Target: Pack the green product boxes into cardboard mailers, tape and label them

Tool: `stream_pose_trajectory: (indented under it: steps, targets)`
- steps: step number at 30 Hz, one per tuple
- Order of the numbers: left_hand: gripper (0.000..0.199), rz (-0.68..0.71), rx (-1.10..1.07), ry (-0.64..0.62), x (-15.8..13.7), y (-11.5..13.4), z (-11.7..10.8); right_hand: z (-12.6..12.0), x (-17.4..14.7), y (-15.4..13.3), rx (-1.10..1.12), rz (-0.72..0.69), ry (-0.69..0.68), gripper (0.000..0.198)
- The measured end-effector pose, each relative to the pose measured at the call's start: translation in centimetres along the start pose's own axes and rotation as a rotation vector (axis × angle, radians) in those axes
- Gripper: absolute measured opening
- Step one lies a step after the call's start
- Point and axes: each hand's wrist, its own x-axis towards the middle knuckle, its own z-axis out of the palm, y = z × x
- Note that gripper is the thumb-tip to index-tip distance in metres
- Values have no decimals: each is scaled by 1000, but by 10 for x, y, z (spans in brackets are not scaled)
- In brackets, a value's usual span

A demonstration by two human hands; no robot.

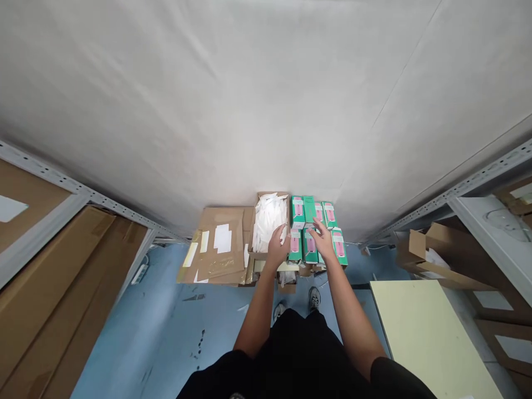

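- Fingers (280, 230) of the left hand (277, 247) are bent a little and spread apart. They look loose, and they seem to hold nothing.
- On the right hand (325, 242), the fingers are curved and apart too, with a gap by the thumb. They point in toward the left hand. It is too small to tell if the tips touch a box.
- Green boxes (339, 245) stand close together in two rows. Most have a pink patch with a pale strip above it. One in the back row looks green all over its top.
- These boxes are right under the right hand, which hides part of the front row. The left hand is just beside the left end of that row.
- Left of the green boxes is an open brown box (259, 256). It is full of thin white packets (268, 219) in a messy heap. The left hand is at its right side, near the front corner.
- Flat brown cardboard (228, 266) lies farther left, with shiny tape and white labels on it.
- Under the hands, a bit of the pale worktop (285, 266) peeks out.
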Motion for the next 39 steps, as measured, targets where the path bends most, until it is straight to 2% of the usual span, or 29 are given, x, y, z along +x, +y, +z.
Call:
stream_pose_trajectory:
  steps: [6, 11, 15, 20, 25, 29, 35, 39]
  targets:
    - [52, 30, 77, -73, 55, -19, 76, -34, 55, 44, -11, 30, 15, 68]
    - [50, -127, 224, -85, 112, -34, 135, -68, 95, 102, 57, 169, -6, 72]
    - [52, -253, 349, -61, 142, -45, 161, -80, 116, 143, 139, 274, -64, 78]
    - [56, -359, 432, -85, 154, -61, 169, -69, 139, 173, 171, 387, -99, 76]
    - [55, -280, 366, -144, 158, -72, 165, -44, 164, 183, 123, 315, -110, 74]
    - [61, -237, 316, -159, 163, -77, 163, -35, 175, 185, 157, 292, -82, 69]
    - [71, -138, 158, -155, 159, -81, 158, -34, 165, 170, 202, 340, 10, 69]
    - [72, -153, -7, -88, 150, -80, 148, -35, 147, 142, 184, 243, 66, 69]
